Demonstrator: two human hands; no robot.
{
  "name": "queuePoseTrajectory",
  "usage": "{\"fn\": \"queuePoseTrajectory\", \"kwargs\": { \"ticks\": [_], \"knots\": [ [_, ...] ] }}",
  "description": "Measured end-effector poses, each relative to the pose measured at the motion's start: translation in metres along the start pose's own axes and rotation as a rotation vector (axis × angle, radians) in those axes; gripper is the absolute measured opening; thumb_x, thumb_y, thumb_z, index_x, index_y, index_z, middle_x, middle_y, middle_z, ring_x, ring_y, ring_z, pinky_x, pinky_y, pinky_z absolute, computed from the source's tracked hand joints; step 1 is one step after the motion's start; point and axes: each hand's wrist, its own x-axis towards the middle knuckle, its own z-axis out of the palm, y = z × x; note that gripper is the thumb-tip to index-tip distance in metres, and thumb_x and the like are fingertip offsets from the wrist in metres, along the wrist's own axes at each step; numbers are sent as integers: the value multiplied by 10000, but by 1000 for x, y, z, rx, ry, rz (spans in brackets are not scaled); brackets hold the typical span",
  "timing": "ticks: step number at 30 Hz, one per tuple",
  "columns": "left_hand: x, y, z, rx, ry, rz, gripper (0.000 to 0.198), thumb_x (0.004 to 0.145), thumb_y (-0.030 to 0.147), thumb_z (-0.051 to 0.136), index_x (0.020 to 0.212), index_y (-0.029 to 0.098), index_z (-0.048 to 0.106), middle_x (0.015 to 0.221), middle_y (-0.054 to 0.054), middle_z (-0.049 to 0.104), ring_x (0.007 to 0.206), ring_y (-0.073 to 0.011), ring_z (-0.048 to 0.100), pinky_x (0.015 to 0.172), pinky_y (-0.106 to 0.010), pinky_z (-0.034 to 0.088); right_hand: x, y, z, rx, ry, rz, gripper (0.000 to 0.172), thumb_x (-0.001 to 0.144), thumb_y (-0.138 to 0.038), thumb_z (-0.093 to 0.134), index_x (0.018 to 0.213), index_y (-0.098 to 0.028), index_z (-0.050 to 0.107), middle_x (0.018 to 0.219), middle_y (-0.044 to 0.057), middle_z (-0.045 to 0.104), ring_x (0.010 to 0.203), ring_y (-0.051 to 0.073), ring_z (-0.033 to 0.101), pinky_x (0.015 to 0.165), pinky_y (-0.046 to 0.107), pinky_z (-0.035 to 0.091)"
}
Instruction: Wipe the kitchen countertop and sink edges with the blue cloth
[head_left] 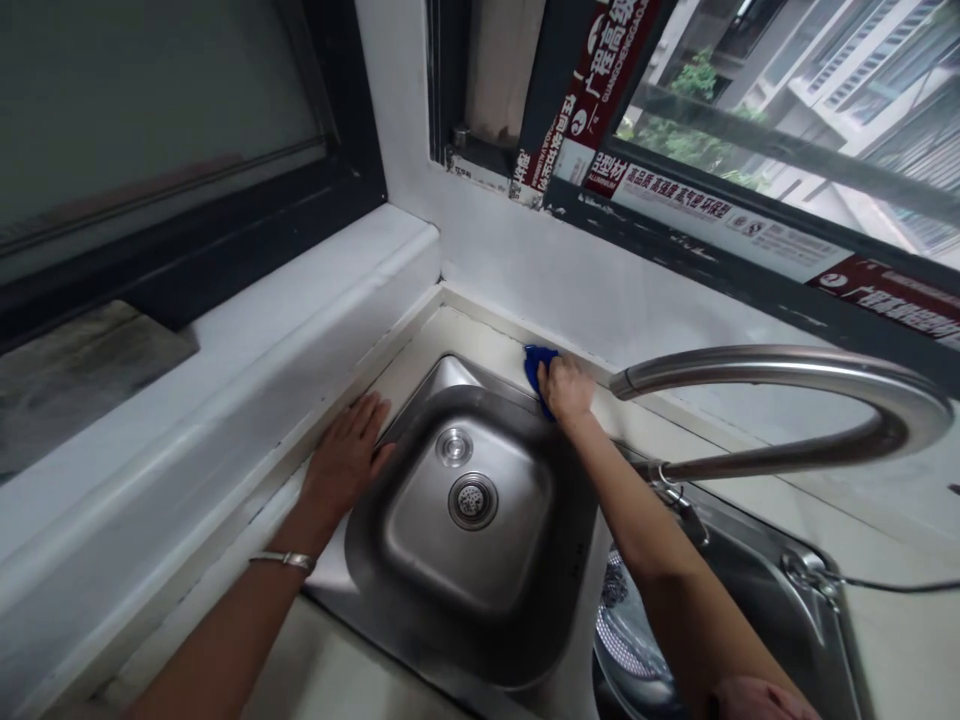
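Observation:
My right hand (564, 386) presses a blue cloth (535, 364) onto the far rim of a stainless steel sink (420, 560), close to the white wall. Its fingers are closed over the cloth. My left hand (346, 456) lies flat with fingers stretched out on the sink's left rim and the counter edge. It holds nothing, and a thin bracelet (285, 560) sits on that wrist. The sink basin shows a drain (472, 500) and a smaller overflow fitting (454, 446).
A curved steel faucet (787, 368) arches over my right forearm from the right. A second basin (757, 600) on the right holds a metal strainer (626, 640). A white ledge (247, 330) and dark window frames border the sink on the left and back.

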Motion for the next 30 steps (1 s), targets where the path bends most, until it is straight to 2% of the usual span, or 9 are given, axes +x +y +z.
{"fn": "queuePoseTrajectory", "kwargs": {
  "ticks": [4, 9, 15, 19, 25, 30],
  "knots": [
    [0, 2, -3, -16, -60, -34, 601, 1062, 407, 379, 1544, 60, 474, 1631, -163, 408, 1512, -319, 394, 1239, -485, 355, 25, -40, 0, 74, -39, -15, 419, 1084, -327, 379, 1104, -85, 721, 1095, 220, 717, 1066, 302, 677, 810, 366, 538],
    [-2, 3, -5, -13, -111, -56, 611, 1058, 404, 386, 1567, 73, 451, 1648, -153, 379, 1522, -317, 381, 1248, -492, 353, 57, -95, 2, 133, -14, -84, 376, 1070, -315, 426, 1128, -76, 710, 1117, 237, 708, 1069, 295, 677, 799, 341, 535],
    [-4, 0, -4, 1, -129, -43, 637, 1059, 423, 410, 1616, 115, 379, 1658, -142, 364, 1532, -307, 368, 1229, -487, 386, 92, -157, 3, 229, 9, -152, 356, 1054, -203, 401, 1166, -59, 707, 1129, 246, 708, 1088, 291, 675, 829, 363, 563],
    [-4, 1, -8, 42, -128, -21, 622, 1060, 413, 435, 1583, 78, 416, 1662, -144, 358, 1528, -297, 373, 1209, -453, 418, 104, -185, 4, 261, 37, -131, 365, 1028, -134, 385, 1189, -45, 700, 1146, 256, 707, 1104, 306, 670, 849, 397, 578],
    [-4, 4, -9, 49, -153, -45, 610, 1060, 400, 445, 1580, 82, 416, 1671, -129, 348, 1534, -301, 356, 1203, -457, 417, 93, -200, -2, 316, 0, -72, 339, 1033, -136, 384, 1166, -63, 687, 1144, 241, 707, 1083, 299, 682, 851, 390, 578],
    [-3, 3, -6, 57, -139, -30, 611, 1048, 374, 469, 1577, 72, 416, 1657, -155, 367, 1510, -324, 390, 1182, -475, 440, 48, -215, -18, 333, -59, -159, 334, 1043, -137, 352, 1156, -90, 663, 1116, 224, 702, 1063, 284, 687, 827, 369, 574]
  ]
}}
